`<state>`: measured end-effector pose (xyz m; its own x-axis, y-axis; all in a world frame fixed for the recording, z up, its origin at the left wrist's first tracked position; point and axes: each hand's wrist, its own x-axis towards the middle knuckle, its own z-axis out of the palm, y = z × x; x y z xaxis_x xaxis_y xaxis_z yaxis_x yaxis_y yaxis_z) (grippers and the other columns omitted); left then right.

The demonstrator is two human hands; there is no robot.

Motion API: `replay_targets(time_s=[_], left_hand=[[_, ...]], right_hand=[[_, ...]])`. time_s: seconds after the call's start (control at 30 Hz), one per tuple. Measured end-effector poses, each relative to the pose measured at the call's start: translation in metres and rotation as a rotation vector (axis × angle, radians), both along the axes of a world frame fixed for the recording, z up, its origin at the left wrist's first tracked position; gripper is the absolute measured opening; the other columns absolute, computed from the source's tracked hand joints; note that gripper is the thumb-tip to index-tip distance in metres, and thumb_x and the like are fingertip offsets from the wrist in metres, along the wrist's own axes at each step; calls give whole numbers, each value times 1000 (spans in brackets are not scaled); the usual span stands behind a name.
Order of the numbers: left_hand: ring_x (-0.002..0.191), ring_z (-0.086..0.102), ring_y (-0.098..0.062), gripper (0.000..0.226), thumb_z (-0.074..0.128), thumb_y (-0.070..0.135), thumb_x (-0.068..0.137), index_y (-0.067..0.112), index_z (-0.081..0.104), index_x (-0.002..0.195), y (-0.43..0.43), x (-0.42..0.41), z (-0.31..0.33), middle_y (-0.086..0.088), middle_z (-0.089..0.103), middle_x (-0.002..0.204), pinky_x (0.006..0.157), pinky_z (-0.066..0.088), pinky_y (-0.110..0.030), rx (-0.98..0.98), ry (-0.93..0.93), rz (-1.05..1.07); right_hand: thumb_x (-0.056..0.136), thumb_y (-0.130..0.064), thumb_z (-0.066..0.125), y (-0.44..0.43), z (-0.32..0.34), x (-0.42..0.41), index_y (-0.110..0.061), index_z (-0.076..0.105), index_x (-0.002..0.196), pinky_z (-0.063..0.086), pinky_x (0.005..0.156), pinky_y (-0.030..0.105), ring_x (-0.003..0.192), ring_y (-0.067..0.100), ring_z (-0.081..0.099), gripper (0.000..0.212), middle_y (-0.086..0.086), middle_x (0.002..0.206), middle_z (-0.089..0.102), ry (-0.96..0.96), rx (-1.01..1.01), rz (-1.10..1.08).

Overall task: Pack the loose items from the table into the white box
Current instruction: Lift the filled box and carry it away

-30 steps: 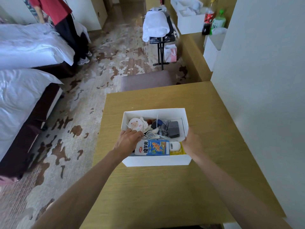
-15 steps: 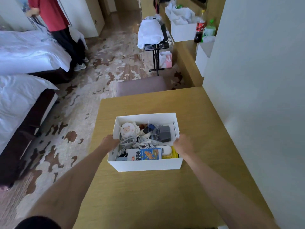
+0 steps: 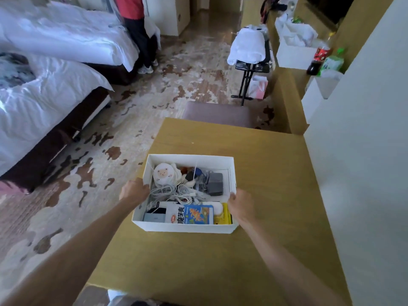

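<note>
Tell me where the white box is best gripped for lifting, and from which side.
Grip the box by its left and right walls, about midway along, one of the hands coming in from each side. It is open-topped, thin-walled and full, so opposite holds should keep it level. The left hand and right hand grip there now.

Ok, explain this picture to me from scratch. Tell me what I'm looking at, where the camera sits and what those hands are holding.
There is no machine here: a person works bare-handed. The one camera sits on their head, looking forward and down. On the wooden table stands a white box. The left hand grips its left wall, the right hand its right wall. Inside lie a round sheep-face item, white cables, a grey block and a blue printed packet.
</note>
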<state>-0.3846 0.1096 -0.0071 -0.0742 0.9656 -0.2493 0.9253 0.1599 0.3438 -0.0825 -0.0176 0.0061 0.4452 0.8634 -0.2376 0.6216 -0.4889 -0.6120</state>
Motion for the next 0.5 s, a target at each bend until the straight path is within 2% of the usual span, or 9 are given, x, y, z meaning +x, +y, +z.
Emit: replay_targets(time_s=[0.07,0.27,0.37,0.5], left_hand=[[69,60,-29,19,49,22,88,5,53,81,-8,-30,3,-15,61,77,59,50,-33,37,-10,67],[54,47,-13,17,50,21,91,8,50,80,-42,-139,13,-1,48,62,46,32,-25,105,-26,292],[52,50,-17,22,51,20,90,4,52,75,-57,-207,15,-4,52,60,45,34,-24,117,-35,393],[52,56,-21,27,50,18,89,8,48,63,-67,-304,12,-7,55,58,44,39,-23,101,-55,493]], right_hand=[[100,-19,44,11,3,-25,-10,57,85,36,49,22,65,12,55,21,-1,71,53,-8,8,51],[101,-20,45,53,16,-126,-12,58,88,32,46,18,62,5,53,21,-6,70,54,-21,67,231],[100,-17,44,73,18,-193,-8,58,89,29,45,19,60,3,48,20,-7,67,49,-32,63,332],[98,-14,42,101,13,-295,-16,44,74,26,46,24,58,14,45,24,-6,62,41,-20,34,421]])
